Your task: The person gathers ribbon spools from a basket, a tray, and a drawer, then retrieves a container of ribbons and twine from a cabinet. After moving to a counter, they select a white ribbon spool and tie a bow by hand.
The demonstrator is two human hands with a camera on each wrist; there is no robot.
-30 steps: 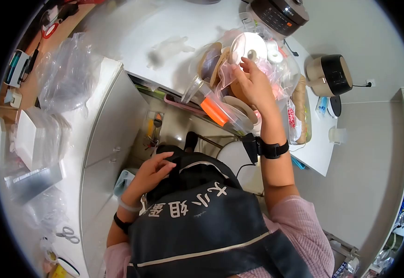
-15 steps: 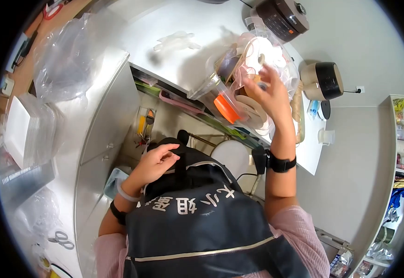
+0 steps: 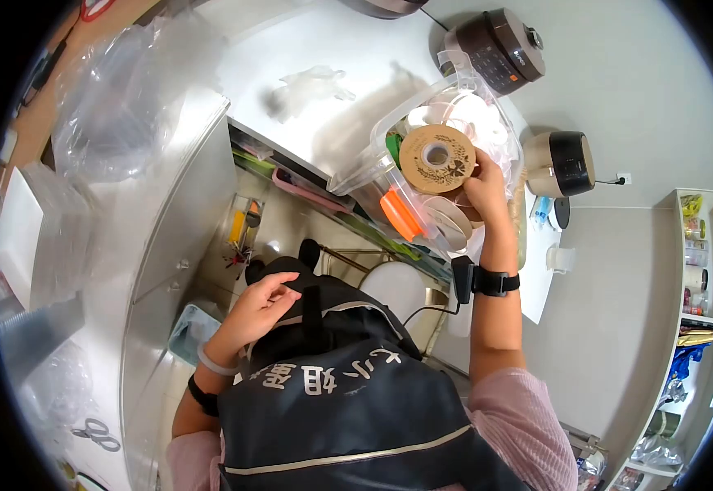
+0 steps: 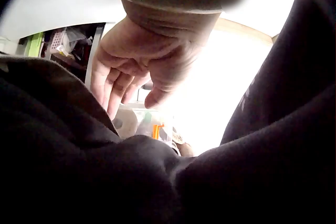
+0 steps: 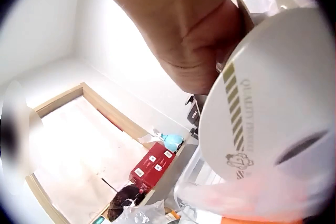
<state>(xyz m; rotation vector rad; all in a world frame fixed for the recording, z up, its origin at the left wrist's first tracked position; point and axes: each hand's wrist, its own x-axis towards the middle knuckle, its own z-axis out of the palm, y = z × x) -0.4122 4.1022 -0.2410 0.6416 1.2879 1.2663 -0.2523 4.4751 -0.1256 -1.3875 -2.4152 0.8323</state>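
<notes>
In the head view a clear plastic box (image 3: 366,196) with an orange latch (image 3: 401,214) stands at the counter's edge, filled with ribbon spools. My right hand (image 3: 489,195) grips the right edge of a brown cardboard ribbon spool (image 3: 418,170), whose printed face is turned up over the box. White spools (image 3: 472,113) lie behind it. A pale spool (image 5: 278,71) with printed lettering fills the right of the right wrist view and partly hides the fingers. My left hand (image 3: 256,311) holds nothing and hangs in front of the apron, fingers loosely bent.
A crumpled clear plastic glove (image 3: 311,86) lies on the white counter left of the box. Behind the box stands a brown cooker (image 3: 495,53), with a beige and black appliance (image 3: 561,164) to the right. Scissors (image 3: 97,434) and plastic bags (image 3: 111,106) are on the left counter.
My right hand has gone from hovering with spread fingers above the box to gripping the brown spool, which now shows face up. The left hand stays about where it was.
</notes>
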